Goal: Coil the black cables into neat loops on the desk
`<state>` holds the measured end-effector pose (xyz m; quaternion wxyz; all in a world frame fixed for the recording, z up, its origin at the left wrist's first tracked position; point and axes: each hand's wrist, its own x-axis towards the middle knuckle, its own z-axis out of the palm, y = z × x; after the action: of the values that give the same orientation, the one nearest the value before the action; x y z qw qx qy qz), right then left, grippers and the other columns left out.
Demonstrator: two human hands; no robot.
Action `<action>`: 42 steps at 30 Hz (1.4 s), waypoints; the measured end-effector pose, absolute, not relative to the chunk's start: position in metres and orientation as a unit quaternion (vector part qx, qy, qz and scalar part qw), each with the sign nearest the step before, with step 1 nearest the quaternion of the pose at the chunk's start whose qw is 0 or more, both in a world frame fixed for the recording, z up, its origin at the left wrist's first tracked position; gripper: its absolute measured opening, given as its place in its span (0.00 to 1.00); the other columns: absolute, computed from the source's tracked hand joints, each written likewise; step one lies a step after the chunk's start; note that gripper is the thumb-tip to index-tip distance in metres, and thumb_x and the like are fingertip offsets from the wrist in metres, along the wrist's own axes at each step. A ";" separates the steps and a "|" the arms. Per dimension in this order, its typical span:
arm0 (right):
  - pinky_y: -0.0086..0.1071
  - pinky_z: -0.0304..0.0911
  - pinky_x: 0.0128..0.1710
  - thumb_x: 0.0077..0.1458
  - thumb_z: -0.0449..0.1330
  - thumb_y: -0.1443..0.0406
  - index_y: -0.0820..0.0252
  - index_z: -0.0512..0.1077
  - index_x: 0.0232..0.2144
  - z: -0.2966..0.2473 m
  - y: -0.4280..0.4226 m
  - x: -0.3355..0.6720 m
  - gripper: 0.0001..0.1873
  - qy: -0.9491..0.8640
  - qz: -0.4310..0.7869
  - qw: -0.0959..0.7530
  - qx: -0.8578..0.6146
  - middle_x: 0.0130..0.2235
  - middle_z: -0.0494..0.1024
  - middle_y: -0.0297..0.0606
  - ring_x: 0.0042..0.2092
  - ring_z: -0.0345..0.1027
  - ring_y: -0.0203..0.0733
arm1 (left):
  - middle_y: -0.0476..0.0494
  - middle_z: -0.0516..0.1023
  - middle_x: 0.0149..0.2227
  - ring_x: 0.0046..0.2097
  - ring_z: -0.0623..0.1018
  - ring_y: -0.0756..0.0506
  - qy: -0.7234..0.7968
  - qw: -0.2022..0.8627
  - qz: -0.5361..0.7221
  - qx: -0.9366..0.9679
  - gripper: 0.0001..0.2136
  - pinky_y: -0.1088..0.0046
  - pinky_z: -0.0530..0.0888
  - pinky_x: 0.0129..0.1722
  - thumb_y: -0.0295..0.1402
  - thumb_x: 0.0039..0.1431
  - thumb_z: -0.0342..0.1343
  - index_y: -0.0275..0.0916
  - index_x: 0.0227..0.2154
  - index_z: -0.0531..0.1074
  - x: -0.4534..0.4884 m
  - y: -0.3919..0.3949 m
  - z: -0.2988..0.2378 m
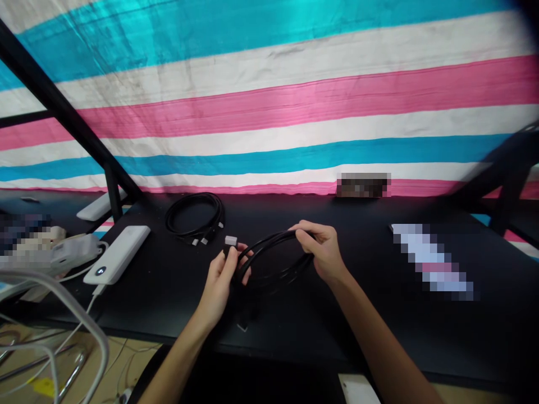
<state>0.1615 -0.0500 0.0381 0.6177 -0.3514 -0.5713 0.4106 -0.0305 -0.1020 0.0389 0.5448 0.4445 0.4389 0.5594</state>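
Observation:
Between my two hands is a coiled black cable [269, 243], held up over the black desk. My left hand [223, 275] is closed on the cable's plug end, thumb against the black housing, with the silver connector [231, 240] pointing up and away from me. Around the right side of the loops, the fingers of my right hand [322, 247] are wrapped, thumb on top. A second coiled black cable [195, 216] lies on the desk beyond my left hand, its several plug ends resting toward its near right side.
A white power bank [118, 255] with a white cable plugged in lies at the left, beside a white power strip [76, 251]. Blurred-out items lie at the right and back. A striped sheet [295, 112] hangs behind the desk [357, 320]. Black metal bars [67, 112] slant at the left.

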 end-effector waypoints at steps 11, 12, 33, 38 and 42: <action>0.25 0.33 0.15 0.42 0.67 0.52 0.60 0.77 0.17 0.041 -0.049 0.168 0.18 -0.517 0.508 0.636 -0.266 0.14 0.54 0.26 0.16 0.38 0.25 | 0.46 0.75 0.33 0.34 0.77 0.48 0.483 0.497 0.504 0.515 0.18 0.72 0.73 0.35 0.44 0.63 0.48 0.38 0.48 0.69 -0.058 -0.097 0.026; 0.25 0.34 0.14 0.42 0.67 0.52 0.60 0.77 0.17 0.040 -0.049 0.168 0.17 -0.533 0.507 0.626 -0.258 0.14 0.56 0.27 0.16 0.39 0.25 | 0.47 0.75 0.32 0.32 0.76 0.48 0.484 0.496 0.497 0.522 0.18 0.73 0.73 0.33 0.44 0.63 0.47 0.38 0.50 0.67 -0.058 -0.096 0.028; 0.27 0.55 0.19 0.45 0.66 0.63 0.59 0.78 0.25 0.046 -0.053 0.158 0.04 -0.593 0.422 0.582 -0.363 0.22 0.74 0.33 0.20 0.60 0.31 | 0.59 0.53 0.13 0.16 0.53 0.56 0.462 0.517 0.516 0.503 0.17 0.78 0.51 0.17 0.47 0.55 0.56 0.38 0.23 0.67 -0.017 -0.114 0.048; 0.26 0.51 0.18 0.50 0.64 0.60 0.62 0.76 0.32 0.044 -0.055 0.155 0.10 -0.612 0.489 0.496 -0.373 0.16 0.63 0.25 0.17 0.55 0.28 | 0.61 0.51 0.12 0.14 0.49 0.59 0.442 0.525 0.644 0.338 0.19 0.81 0.52 0.16 0.49 0.55 0.57 0.37 0.22 0.64 -0.022 -0.107 0.053; 0.28 0.57 0.22 0.52 0.62 0.58 0.62 0.73 0.33 0.043 -0.055 0.151 0.11 -0.587 0.533 0.482 -0.373 0.16 0.64 0.25 0.19 0.62 0.32 | 0.61 0.49 0.12 0.14 0.48 0.58 0.384 0.557 0.701 0.227 0.21 0.82 0.54 0.14 0.50 0.56 0.55 0.38 0.21 0.59 -0.024 -0.103 0.065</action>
<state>0.1511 -0.0549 0.0427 0.4823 -0.3725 -0.5872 0.5328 -0.0241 -0.1026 0.0652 0.5568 0.2267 0.3836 0.7010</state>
